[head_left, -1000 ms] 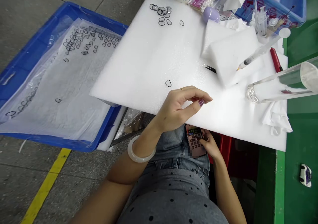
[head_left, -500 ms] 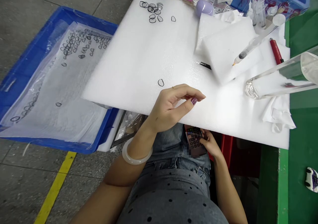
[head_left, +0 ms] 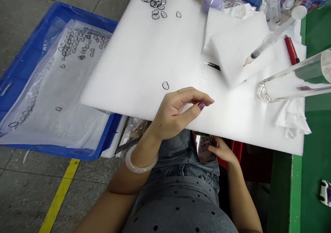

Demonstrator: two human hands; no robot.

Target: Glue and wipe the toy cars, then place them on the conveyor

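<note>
The left hand [head_left: 178, 113], fingers empty and slightly parted, could carelessly brush the nearby ring [head_left: 166, 82] off the foam board [head_left: 124, 78]. The right hand's [head_left: 222, 151] fingers hold a phone [head_left: 203, 150] over the lap [head_left: 177, 150]; loosening might drop it

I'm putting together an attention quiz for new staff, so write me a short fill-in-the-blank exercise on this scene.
1. The right hand holds a ____.
2. A white bangle circles the ____ arm.
3. The tray beside the white foam sheet is coloured ____.

Missing words: phone; left; blue.
</note>
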